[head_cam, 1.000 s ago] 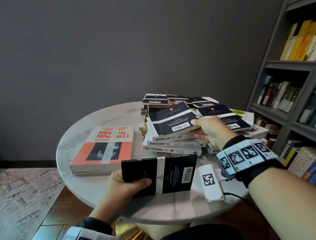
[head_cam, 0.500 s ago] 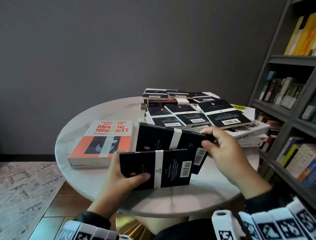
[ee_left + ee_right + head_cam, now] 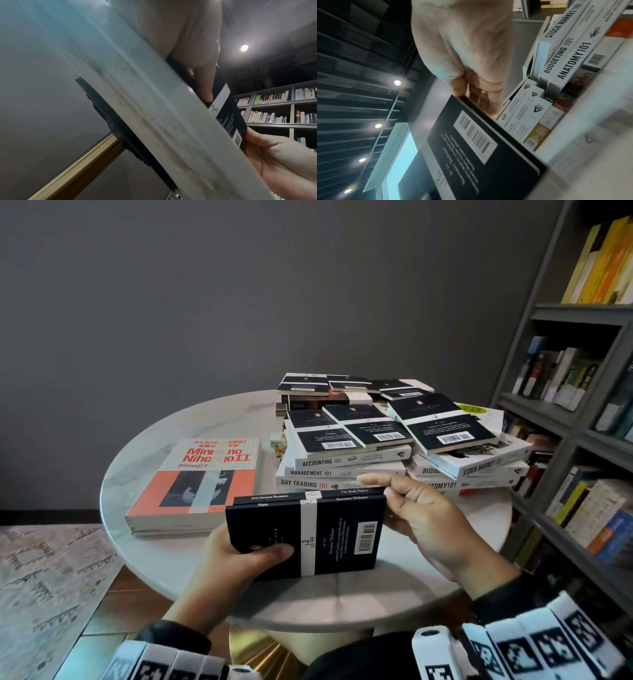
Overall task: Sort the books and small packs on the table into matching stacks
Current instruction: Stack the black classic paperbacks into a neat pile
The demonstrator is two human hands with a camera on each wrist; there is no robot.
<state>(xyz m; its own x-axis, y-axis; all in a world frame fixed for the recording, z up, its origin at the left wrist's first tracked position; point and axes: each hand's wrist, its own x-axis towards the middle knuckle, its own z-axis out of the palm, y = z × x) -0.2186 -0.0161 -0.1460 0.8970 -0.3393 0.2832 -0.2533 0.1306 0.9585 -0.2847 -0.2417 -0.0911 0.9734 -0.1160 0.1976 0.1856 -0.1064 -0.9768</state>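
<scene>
My left hand [image 3: 253,556] grips two thin black books at the table's near edge, thumb on the cover. The front one, Socrates' Defence [image 3: 308,535], faces me with its barcode. Behind it only the spine of The Body Politic [image 3: 274,497] shows. My right hand [image 3: 394,498] pinches the books' right end, thumb on the near side and fingers behind. The right wrist view shows that thumb at the corner of the black cover [image 3: 479,155]. In the left wrist view my left thumb [image 3: 204,86] lies on the same cover [image 3: 228,112]. More black books [image 3: 342,429] lie on a white "101" stack [image 3: 342,474].
A red-and-white language book [image 3: 202,481] lies at the left of the round marble table [image 3: 164,563]. A second white stack [image 3: 472,467] stands at the right, and more black books [image 3: 308,385] at the back. Small packs [image 3: 279,445] peek out between the stacks. A bookshelf [image 3: 582,405] stands close on the right.
My right hand lifted a black book off the white stack, carried it toward me and set it behind the one in my left hand. Both hands now hold the pair.
</scene>
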